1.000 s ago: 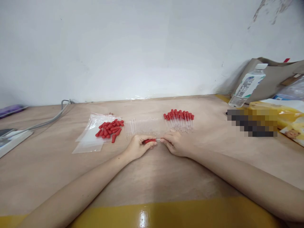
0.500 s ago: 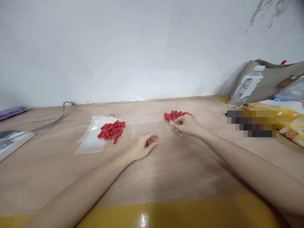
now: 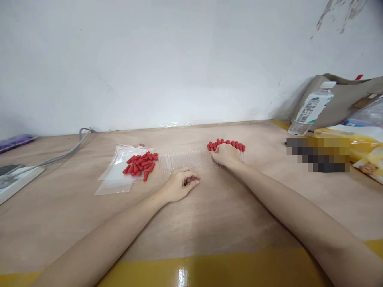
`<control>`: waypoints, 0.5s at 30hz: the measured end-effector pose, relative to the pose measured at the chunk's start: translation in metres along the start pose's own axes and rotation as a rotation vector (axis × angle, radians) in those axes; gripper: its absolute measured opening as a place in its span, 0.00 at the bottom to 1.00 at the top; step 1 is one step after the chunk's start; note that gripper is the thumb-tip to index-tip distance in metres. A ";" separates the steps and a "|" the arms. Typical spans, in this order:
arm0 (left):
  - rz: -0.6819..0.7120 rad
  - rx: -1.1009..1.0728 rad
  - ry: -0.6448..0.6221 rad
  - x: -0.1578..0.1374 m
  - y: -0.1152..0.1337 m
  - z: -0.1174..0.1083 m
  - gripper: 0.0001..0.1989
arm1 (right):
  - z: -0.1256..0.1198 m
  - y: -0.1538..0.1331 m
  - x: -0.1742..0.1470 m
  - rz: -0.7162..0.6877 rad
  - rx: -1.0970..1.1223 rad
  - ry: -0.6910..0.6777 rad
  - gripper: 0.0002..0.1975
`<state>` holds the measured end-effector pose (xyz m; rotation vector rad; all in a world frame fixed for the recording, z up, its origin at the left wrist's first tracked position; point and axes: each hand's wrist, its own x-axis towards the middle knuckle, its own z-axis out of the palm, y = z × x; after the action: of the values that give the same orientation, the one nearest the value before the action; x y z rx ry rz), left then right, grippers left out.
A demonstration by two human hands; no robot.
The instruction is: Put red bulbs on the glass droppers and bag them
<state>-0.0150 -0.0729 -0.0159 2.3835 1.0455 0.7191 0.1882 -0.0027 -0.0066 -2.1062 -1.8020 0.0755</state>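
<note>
Right hand (image 3: 226,154): your fingers curl over the red-capped tubes (image 3: 236,144), right of centre; you cannot tell whether they pinch one.
Left hand (image 3: 183,184): loosely curled at centre, thumb and fingers apart, nothing visible between them.
Red-capped tubes: under and around your right hand, the nearer one; red ends toward the frame's top, stems running downward.
Clear tubes (image 3: 182,160): just above your left hand, long axes roughly up-down.
Red bulbs (image 3: 140,164): piled left of centre.

No legible text; bottle label (image 3: 312,107) blurry
</note>
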 end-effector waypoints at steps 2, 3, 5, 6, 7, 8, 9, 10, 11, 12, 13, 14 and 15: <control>0.000 0.010 0.001 0.000 0.000 0.000 0.08 | -0.001 0.000 -0.002 -0.011 -0.023 0.004 0.16; 0.001 0.015 0.004 0.000 0.000 0.000 0.08 | -0.002 0.000 -0.003 -0.021 -0.031 0.005 0.16; 0.006 0.024 0.006 0.000 -0.001 0.000 0.08 | -0.004 -0.004 -0.007 -0.055 -0.035 0.003 0.15; 0.009 0.026 0.005 0.000 -0.001 0.000 0.08 | -0.005 -0.006 -0.009 -0.073 -0.031 -0.001 0.15; 0.010 0.027 0.003 0.000 -0.001 0.000 0.08 | -0.005 -0.009 -0.011 -0.089 -0.027 -0.006 0.15; 0.012 0.028 0.001 -0.001 -0.001 0.000 0.08 | -0.005 -0.013 -0.013 -0.103 -0.025 -0.014 0.14; 0.017 0.030 -0.003 -0.001 -0.001 0.000 0.08 | -0.004 -0.017 -0.015 -0.117 -0.023 -0.024 0.14; 0.022 0.036 -0.001 -0.001 0.000 0.000 0.08 | -0.004 -0.021 -0.017 -0.127 -0.025 -0.035 0.14; 0.025 0.044 0.008 -0.001 0.000 0.000 0.08 | -0.003 -0.025 -0.018 -0.137 -0.030 -0.049 0.14; 0.026 0.055 0.024 -0.001 0.001 0.000 0.08 | -0.002 -0.028 -0.018 -0.146 -0.036 -0.065 0.14; 0.022 0.070 0.044 -0.002 0.002 0.000 0.09 | -0.001 -0.032 -0.018 -0.151 -0.043 -0.079 0.14; 0.015 0.086 0.063 -0.002 0.002 0.000 0.09 | -0.001 -0.035 -0.018 -0.153 -0.051 -0.093 0.13; 0.007 0.100 0.077 -0.002 0.002 0.000 0.09 | 0.000 -0.037 -0.017 -0.151 -0.060 -0.106 0.13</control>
<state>-0.0148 -0.0758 -0.0154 2.4626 1.1299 0.7842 0.1501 -0.0149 0.0019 -2.0330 -2.0431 0.0966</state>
